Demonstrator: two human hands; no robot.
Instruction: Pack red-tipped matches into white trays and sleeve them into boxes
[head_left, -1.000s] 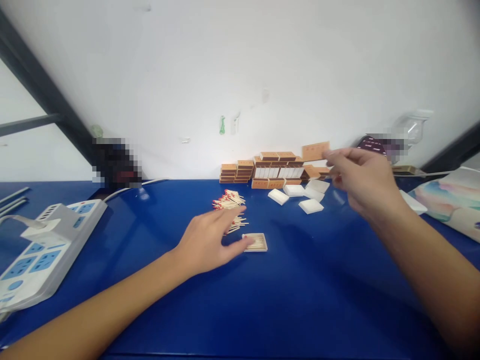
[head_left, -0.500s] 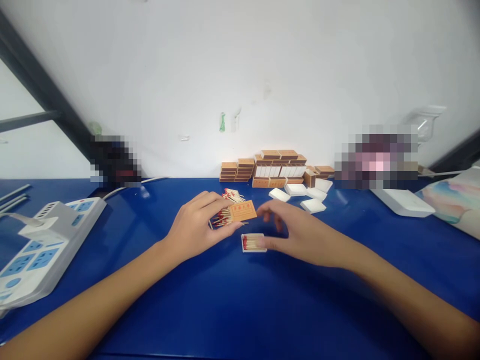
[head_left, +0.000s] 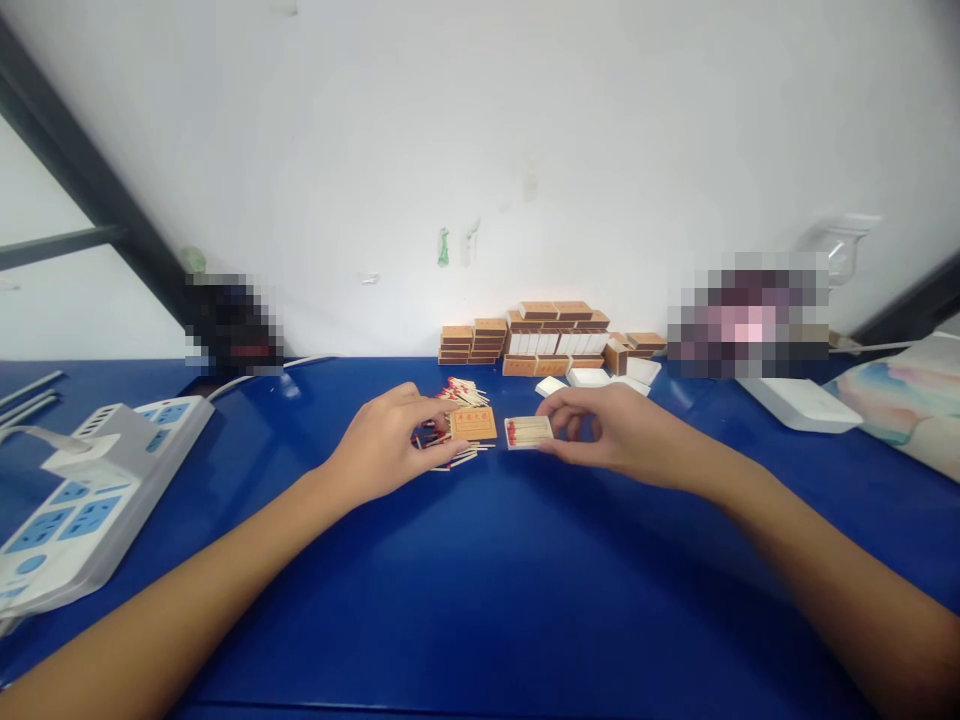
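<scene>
The left hand [head_left: 386,435] has thumb and fingers clamped on an orange card sleeve [head_left: 473,425], just above loose matches [head_left: 466,392], thin pale sticks with red heads. Facing it, the right hand [head_left: 611,425] is pinched on the outer end of a white tray [head_left: 531,447], where more matches lie side by side, heads toward the sleeve. A narrow gap parts the two facing ends. On the near side, the glossy blue tabletop [head_left: 480,580] runs smoothly to its front edge; beyond the hands it's tighter, with white box trays [head_left: 589,378] just past the right one and square-cornered, brown-sided matchboxes [head_left: 556,340] stacked near the pale wall [head_left: 480,130]. Well off left sits a plastic power strip [head_left: 142,510]; to the right, a white slab [head_left: 802,405] with rounded corners.
</scene>
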